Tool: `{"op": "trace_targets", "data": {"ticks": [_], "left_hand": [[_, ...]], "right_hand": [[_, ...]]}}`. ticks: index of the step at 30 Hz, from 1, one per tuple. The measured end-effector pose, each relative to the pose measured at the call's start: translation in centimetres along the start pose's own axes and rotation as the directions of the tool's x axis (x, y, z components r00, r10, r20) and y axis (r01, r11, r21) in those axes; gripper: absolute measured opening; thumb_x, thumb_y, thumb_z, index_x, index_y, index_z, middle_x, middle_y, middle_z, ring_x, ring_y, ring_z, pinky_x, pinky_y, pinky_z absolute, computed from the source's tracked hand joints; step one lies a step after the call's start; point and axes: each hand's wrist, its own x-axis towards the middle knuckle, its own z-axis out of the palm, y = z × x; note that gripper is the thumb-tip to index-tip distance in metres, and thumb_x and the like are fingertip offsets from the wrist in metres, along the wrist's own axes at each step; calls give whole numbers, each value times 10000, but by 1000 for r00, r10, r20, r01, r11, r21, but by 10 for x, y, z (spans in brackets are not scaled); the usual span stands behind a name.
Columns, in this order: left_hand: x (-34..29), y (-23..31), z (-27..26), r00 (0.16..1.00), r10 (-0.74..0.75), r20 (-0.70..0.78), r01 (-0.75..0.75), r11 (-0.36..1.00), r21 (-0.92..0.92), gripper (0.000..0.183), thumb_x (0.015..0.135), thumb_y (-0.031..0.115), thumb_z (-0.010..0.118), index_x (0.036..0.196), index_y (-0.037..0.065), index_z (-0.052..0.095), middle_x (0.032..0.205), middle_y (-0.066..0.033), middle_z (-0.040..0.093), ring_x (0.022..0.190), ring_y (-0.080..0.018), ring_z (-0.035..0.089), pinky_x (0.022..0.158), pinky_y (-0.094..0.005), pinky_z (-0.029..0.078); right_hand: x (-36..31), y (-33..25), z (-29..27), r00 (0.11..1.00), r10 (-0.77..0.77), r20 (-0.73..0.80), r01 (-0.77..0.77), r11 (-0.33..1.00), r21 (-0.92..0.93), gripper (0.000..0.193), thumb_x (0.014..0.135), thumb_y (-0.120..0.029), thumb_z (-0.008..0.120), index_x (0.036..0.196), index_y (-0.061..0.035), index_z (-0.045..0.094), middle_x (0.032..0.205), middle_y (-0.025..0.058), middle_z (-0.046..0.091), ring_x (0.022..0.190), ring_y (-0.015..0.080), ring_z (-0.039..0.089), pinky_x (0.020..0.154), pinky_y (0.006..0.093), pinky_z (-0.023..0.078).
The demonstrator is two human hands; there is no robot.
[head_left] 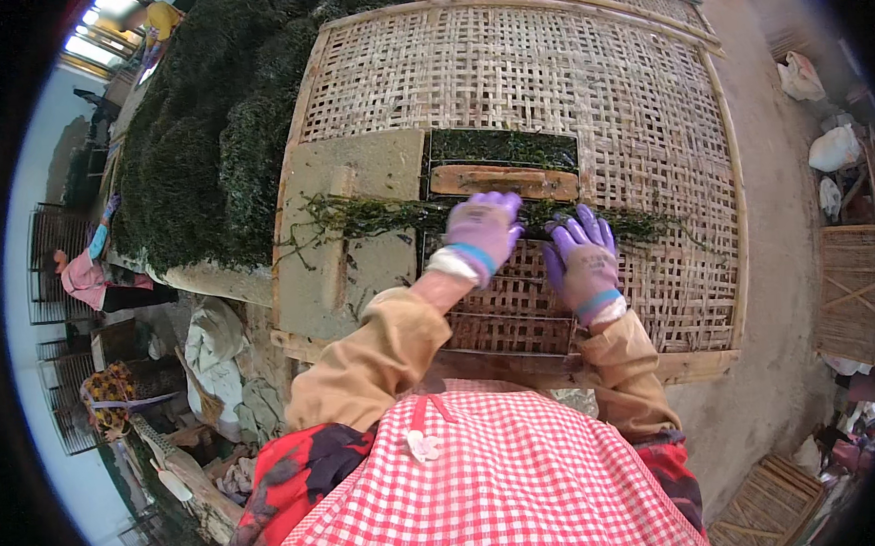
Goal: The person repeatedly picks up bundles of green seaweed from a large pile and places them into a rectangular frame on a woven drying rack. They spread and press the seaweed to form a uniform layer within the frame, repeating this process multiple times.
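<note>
A long strip of dark green seaweed strands [640, 223] runs sideways across a woven bamboo rack [507, 65]. My left hand [480, 234], in a purple-fronted glove, lies over the middle of the strip, its fingers slightly blurred and stretched forward. Just right of it, my right hand [583, 262] rests at the strip with fingers spread. Beyond the hands, a wooden bar [504, 182] sits in a thin rectangular frame [577, 155] over a flat patch of seaweed [505, 148]. Left of this frame lies a flat grey board [379, 158] with a raised handle [337, 243], seaweed ends trailing over it.
A large heap of dark seaweed [208, 156] rises beyond the rack's left side. Co-workers stand at the far left, one in a pink top [84, 279]. White sacks [214, 346] lie left below the rack. More bamboo racks [848, 289] lean at the right, past the floor [772, 229].
</note>
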Motion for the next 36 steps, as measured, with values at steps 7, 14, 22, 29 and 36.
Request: {"op": "trace_targets", "data": {"ticks": [7,14,22,29,36], "left_hand": [[-1,-56,-4,998,47,-35,-35,958,285,119,881,154,602,988,139,653,936,-85,638,957,-253,609,851,-410,497],[-34,-88,1,982,187,-35,-153,888,433,495,899,137,499,1389,203,516,1479,3,481,1423,-244,351,1131,-473,279],[-41,-72,15,977,63,205,-146,896,420,521,977,214,390,1497,239,403,1604,17,324,1518,-244,177,1214,-569,70],[-41,-74,-8,999,2,54,-18,956,293,536,912,129,497,1427,281,504,1531,-1,441,1486,-234,267,1225,-513,122],[-51,-86,-14,995,52,88,-87,884,460,579,899,140,522,1469,222,457,1569,6,388,1506,-248,211,1220,-552,90]], "right_hand": [[-2,6,19,998,54,36,-52,998,-48,327,936,-346,579,1144,-108,664,1282,109,627,1411,328,385,1175,571,216],[16,-13,6,998,63,-6,-63,998,31,322,948,-343,567,1123,-93,671,1199,112,658,1372,341,431,1172,564,230],[-1,-2,12,995,78,66,-70,992,-107,304,978,-371,517,1068,-125,672,1228,74,644,1380,333,418,1155,667,152],[11,-28,16,989,26,144,-12,995,-98,358,975,-388,516,1174,-121,645,1364,106,571,1456,336,312,1197,598,135],[24,-56,36,979,-22,204,35,997,-61,386,960,-378,541,1210,-96,627,1365,136,555,1442,358,326,1177,598,187]]}}
